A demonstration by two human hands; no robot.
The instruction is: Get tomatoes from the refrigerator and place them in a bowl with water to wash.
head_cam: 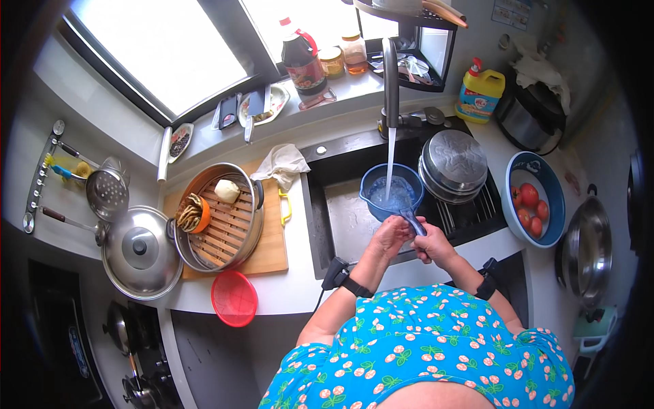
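A blue plastic water ladle (366, 196) is under the running tap (391, 87), over the sink (334, 225). Water pours into it and churns inside. My right hand (433, 243) is closed around the lower end of its handle. Beside the handle, close to the ladle's rim, is my left hand (392, 236), fingers curled; whether it grips the handle is hard to tell. To the right of the ladle, upturned metal bowls (453, 158) are stacked on a dark rack.
Left of the sink, a steamer pot (250, 240) stands on a wooden board (276, 255). A red basket (234, 299) sits at the counter's front edge. On the right are a blue basin (557, 209) of tomatoes and a yellow detergent jug (479, 97).
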